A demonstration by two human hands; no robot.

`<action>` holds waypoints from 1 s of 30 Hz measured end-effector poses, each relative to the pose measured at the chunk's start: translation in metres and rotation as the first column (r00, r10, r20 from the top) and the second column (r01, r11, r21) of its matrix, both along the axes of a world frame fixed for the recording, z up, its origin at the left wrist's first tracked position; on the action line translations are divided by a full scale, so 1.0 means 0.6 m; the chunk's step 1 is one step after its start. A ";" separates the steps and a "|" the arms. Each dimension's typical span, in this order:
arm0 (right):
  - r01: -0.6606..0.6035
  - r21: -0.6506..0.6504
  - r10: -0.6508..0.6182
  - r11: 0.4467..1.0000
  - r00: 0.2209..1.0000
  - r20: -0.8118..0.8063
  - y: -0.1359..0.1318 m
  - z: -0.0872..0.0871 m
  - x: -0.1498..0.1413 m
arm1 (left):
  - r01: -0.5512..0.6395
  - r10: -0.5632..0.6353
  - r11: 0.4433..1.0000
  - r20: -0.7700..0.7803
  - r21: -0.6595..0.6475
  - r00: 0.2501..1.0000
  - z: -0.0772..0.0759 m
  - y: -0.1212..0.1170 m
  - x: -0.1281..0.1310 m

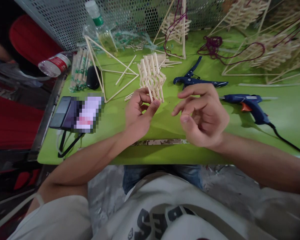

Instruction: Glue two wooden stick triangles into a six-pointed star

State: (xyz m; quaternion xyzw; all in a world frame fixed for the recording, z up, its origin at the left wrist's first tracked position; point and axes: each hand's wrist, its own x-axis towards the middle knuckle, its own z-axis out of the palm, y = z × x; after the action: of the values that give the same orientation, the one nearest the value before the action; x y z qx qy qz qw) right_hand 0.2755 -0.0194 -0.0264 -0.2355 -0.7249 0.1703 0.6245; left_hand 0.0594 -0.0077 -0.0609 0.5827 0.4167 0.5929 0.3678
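Observation:
My left hand (141,111) pinches the near end of a small lattice of pale wooden sticks (152,75), thumb and fingers closed round it. The lattice stands in stacked zigzag layers over the green table (165,128). To its right my right hand (202,115) hovers with fingers loosely curled and apart, and no object shows in it. Just beyond that hand lies a blue cutter (200,81) with its handles spread. A blue glue gun (252,105) with an orange trigger rests at the right, a glue stick in its back end.
A stick frame (120,75) stands left of the lattice. Behind are a clear bottle (103,31) and purple cord (211,45). Finished-looking lattices (270,53) fill the back right. Wrapped chopstick bundles (78,71) and a phone (88,113) lie at the left.

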 end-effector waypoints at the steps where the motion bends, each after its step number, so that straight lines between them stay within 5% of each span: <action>1: -0.064 -0.014 0.064 0.998 0.998 -0.002 0.000 0.000 0.002 | 0.021 -0.021 1.000 -0.001 0.010 1.000 -0.001 0.000 -0.002; 4: -0.300 0.019 0.300 0.954 0.954 -0.007 0.004 0.002 0.005 | 0.086 -0.089 0.993 0.037 0.076 0.995 -0.006 0.004 -0.006; 6: -0.351 0.081 0.352 0.933 0.936 0.001 0.010 0.004 0.005 | 0.119 -0.127 0.988 0.082 0.096 0.989 -0.007 0.007 -0.008; 15: -0.034 0.249 0.050 0.968 0.997 -0.060 0.055 -0.002 0.015 | 0.180 -0.211 0.968 0.178 0.176 0.961 0.004 0.015 -0.007; 19: 0.175 0.159 -0.175 0.972 0.985 -0.014 0.068 -0.005 0.022 | 0.214 -0.254 0.953 0.179 0.216 0.950 0.002 0.014 -0.009; 30: 0.223 0.394 -0.344 0.892 0.900 0.268 0.045 0.004 0.010 | 0.058 -0.065 0.967 0.019 0.250 0.998 -0.015 -0.002 0.007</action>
State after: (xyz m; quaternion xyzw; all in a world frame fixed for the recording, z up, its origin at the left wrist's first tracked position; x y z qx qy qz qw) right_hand 0.2816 0.0076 -0.0239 -0.2493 -0.7950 -0.0989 0.5441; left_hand 0.0637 -0.0087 -0.0701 0.6288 0.3157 0.6368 0.3154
